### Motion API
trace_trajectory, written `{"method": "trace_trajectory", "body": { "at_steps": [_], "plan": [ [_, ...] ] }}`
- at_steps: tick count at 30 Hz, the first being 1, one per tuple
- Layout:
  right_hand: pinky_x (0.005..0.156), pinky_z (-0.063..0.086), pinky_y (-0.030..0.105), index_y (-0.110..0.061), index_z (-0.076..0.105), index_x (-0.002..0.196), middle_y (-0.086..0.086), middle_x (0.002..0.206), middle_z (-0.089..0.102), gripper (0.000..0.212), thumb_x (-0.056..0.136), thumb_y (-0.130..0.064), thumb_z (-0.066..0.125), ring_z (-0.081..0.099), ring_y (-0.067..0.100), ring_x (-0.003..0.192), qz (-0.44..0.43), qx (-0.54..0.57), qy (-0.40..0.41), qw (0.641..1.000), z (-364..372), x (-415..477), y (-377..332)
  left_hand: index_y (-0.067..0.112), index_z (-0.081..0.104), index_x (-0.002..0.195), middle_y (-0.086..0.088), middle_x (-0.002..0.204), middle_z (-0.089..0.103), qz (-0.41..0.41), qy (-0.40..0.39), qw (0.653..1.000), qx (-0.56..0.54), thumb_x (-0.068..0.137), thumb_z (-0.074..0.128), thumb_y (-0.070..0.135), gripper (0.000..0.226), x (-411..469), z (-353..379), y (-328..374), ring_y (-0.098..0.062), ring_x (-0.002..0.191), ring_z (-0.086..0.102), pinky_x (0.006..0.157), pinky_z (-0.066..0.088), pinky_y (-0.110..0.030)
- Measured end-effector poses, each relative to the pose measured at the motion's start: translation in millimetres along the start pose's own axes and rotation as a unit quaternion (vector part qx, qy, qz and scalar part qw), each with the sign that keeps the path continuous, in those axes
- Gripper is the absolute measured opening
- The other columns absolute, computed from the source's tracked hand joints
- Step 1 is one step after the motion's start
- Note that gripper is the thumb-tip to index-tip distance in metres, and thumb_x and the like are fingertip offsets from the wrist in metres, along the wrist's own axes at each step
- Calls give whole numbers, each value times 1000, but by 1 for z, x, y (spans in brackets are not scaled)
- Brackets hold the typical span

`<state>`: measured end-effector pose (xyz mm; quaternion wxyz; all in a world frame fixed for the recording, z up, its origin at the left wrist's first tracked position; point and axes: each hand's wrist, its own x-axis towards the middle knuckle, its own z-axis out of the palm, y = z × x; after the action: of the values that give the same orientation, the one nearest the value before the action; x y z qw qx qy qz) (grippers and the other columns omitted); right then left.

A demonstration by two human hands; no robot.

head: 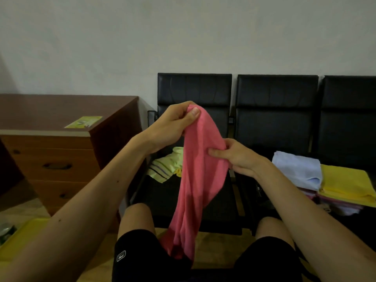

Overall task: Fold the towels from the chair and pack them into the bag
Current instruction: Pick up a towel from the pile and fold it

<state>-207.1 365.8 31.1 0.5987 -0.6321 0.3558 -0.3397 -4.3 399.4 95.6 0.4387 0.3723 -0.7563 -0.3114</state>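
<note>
Pink towel [201,169] hangs long and bunched in front of the person. Its top is pinched between the thumb and curled fingers [194,112] of the left hand [173,123], raised before the leftmost backrest of a row of black chairs [274,110]. The right hand [238,157] pinches the towel's right edge about midway down. The loose lower end drops between the knees onto the black shorts [140,255]. On the left seat, behind the pink towel, a green striped towel [162,167] lies crumpled. On the seats to the right sits a folded stack, with a light blue towel [297,167] beside a yellow towel [345,182], both on pinkish layers. Dark seat shows between the hanging towel and the stack. A yellow tray [22,235] at the lower left edge holds something dark, too blurred to name. A wooden drawer unit [50,159] with its drawers shut stands left of the chairs.
</note>
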Motion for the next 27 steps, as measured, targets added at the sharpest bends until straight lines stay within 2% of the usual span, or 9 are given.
{"method": "trace_trajectory", "body": {
  "at_steps": [3, 5, 8, 12, 15, 18, 21, 24, 27],
  "plan": [
    [77, 59, 27, -10, 74, 96, 5, 95, 76, 35, 63, -22, 80, 73, 16, 87, -33, 35, 6, 999, -20, -4, -12, 9, 60, 102, -11, 94, 54, -23, 18, 1000, 7, 107, 41, 25, 25, 1, -11, -7, -24, 89, 54, 86, 51, -48],
    [72, 60, 26, -6, 74, 89, 6, 84, 75, 37, 58, -25, 83, 72, 14, 75, -74, -10, 31, 997, -33, -6, -35, 7, 61, 104, -9, 94, 55, -49, 49, 997, 19, 106, 42, 28, 29, 2, -17, -16, -22, 89, 56, 91, 53, -54],
    [64, 58, 23, -1, 64, 88, 2, 72, 72, 30, 65, -13, 79, 69, 11, 66, -124, -117, 72, 983, -39, -11, -76, 12, 65, 106, -5, 91, 58, -68, 97, 993, 29, 106, 43, 30, 29, 3, -16, -26, -20, 87, 60, 91, 55, -55],
    [66, 59, 23, -11, 64, 84, 2, 74, 69, 27, 62, -10, 79, 67, 11, 67, -142, -161, 76, 974, -36, -16, -101, 9, 65, 110, -21, 99, 60, -56, 144, 988, 25, 105, 43, 34, 34, 8, -15, -27, -25, 89, 58, 88, 51, -65],
    [66, 59, 25, -12, 65, 93, 5, 82, 70, 34, 63, -10, 81, 70, 15, 72, -118, -172, 93, 974, -39, -18, -100, 7, 64, 110, -17, 99, 59, -52, 153, 987, 25, 105, 43, 34, 34, 9, -15, -24, -24, 90, 58, 88, 51, -65],
    [69, 60, 24, -15, 69, 103, 7, 95, 72, 37, 69, -9, 84, 72, 17, 81, -97, -251, 129, 954, -40, -19, -96, 7, 63, 102, -10, 92, 56, -56, 140, 988, 29, 106, 43, 30, 31, 9, -11, -24, -22, 86, 57, 89, 52, -63],
    [69, 58, 20, -19, 76, 96, -1, 86, 75, 28, 70, -18, 87, 72, 8, 75, -71, -375, 133, 915, -39, -19, -96, 6, 63, 104, -10, 93, 58, -64, 117, 990, 44, 106, 44, 29, 30, 7, -8, -24, -23, 87, 60, 88, 53, -60],
    [61, 53, 13, -15, 78, 84, -1, 75, 76, 13, 73, -19, 84, 71, 6, 68, -61, -353, 131, 924, -41, -25, -101, 4, 64, 110, -14, 100, 64, -62, 103, 992, 49, 105, 44, 28, 31, 4, -7, -25, -27, 95, 66, 88, 55, -54],
    [60, 51, 9, -7, 76, 87, 2, 76, 76, 9, 83, -15, 75, 71, 6, 69, -71, -289, 104, 949, -40, -31, -101, 7, 65, 111, -16, 106, 66, -58, 110, 991, 43, 105, 45, 28, 30, 2, -9, -27, -30, 101, 66, 88, 57, -51]
  ]
}}
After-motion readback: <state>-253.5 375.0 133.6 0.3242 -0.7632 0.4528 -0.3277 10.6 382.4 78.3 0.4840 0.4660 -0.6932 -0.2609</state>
